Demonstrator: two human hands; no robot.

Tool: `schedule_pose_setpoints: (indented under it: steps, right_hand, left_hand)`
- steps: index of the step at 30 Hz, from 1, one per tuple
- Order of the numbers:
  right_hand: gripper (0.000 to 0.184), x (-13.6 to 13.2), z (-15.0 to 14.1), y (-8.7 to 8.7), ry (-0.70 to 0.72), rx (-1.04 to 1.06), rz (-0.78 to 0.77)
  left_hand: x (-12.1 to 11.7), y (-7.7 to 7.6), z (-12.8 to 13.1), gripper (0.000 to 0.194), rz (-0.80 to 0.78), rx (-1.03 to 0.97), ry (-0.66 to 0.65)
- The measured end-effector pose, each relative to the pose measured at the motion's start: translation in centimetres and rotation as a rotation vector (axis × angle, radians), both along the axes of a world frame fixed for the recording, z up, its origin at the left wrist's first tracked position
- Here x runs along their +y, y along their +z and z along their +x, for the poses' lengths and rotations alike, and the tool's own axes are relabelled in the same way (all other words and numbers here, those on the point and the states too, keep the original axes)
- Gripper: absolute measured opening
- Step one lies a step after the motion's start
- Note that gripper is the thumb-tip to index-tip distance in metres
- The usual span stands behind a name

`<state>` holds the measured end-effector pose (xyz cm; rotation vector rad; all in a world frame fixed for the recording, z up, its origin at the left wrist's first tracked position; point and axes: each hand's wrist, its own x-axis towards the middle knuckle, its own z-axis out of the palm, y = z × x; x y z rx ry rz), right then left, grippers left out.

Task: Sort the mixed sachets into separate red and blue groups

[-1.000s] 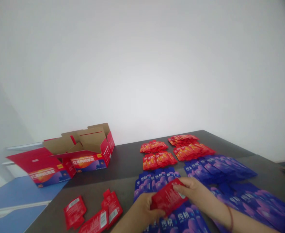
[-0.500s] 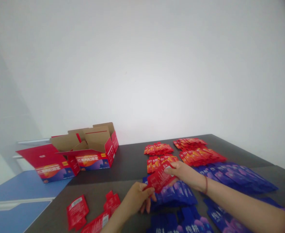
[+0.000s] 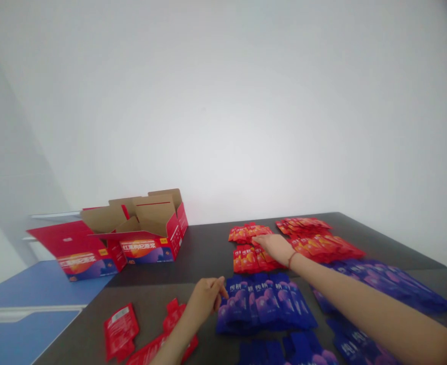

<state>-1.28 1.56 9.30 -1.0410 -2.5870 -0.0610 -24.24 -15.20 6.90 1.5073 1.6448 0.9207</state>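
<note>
My right hand [image 3: 274, 247] reaches far forward and lies flat, fingers stretched out, on a row of red-orange sachets [image 3: 252, 257] in the middle of the dark table [image 3: 204, 251]. My left hand [image 3: 206, 296] hovers lower left with fingers loosely curled and nothing visible in them, next to a row of blue sachets [image 3: 265, 303]. A few loose red sachets [image 3: 120, 330] lie near my left forearm.
An open red cardboard box [image 3: 149, 233] with brown flaps stands at the back left, a second red box [image 3: 77, 253] beside it. More red sachet rows [image 3: 314, 235] and blue sachet rows [image 3: 383, 284] cover the right. A blue surface [image 3: 26, 304] adjoins the table's left edge.
Both hands held a red sachet before. My right hand carried it forward onto the red-orange row, and my left hand let go and stayed back.
</note>
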Motion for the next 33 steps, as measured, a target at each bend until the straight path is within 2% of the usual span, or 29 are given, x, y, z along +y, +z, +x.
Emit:
schedule_pose_setpoints:
  steps: [3, 5, 11, 14, 16, 20, 22, 26, 33]
  right_hand:
    - [0.036, -0.2, -0.8, -2.1, 0.038, -0.101, 0.021]
    - [0.031, -0.6, -1.2, -3.3, 0.041, -0.153, 0.042]
    - [0.037, -1.0, -1.1, -5.0, 0.026, -0.208, 0.068]
    - [0.035, -0.9, -1.0, -5.3, 0.020, -0.209, 0.066]
    - [0.034, -0.9, -1.0, -5.4, 0.018, -0.204, 0.063]
    - [0.035, -0.8, -1.2, -5.5, 0.014, -0.171, 0.044]
    - [0.036, -1.0, -1.1, -5.3, 0.010, -0.140, 0.034]
    - [0.034, -2.3, -0.8, -4.8, 0.009, -0.081, 0.030]
    - [0.034, -6.6, 0.0, -3.8, 0.098, -0.002, 0.026]
  left_hand:
    - [-0.2, 0.0, 0.3, 0.058, -0.019, 0.088, -0.015]
    - [-0.5, 0.4, 0.1, 0.055, -0.052, 0.227, -0.029]
    - [-2.8, 3.2, -2.0, 0.025, -0.109, 0.916, 0.030]
    - [-4.5, 4.4, -3.1, 0.033, -0.224, 1.069, 0.026]
    - [-5.6, 4.5, -3.5, 0.042, -0.304, 1.119, 0.019]
    - [-7.3, 3.7, -3.8, 0.056, -0.471, 1.190, 0.022]
    - [-7.9, 3.1, -3.8, 0.061, -0.506, 1.207, 0.027]
    - [-8.6, 2.0, -3.7, 0.055, -0.423, 1.229, 0.034]
    - [-7.7, 0.6, -2.7, 0.040, -0.280, 1.358, 0.165]
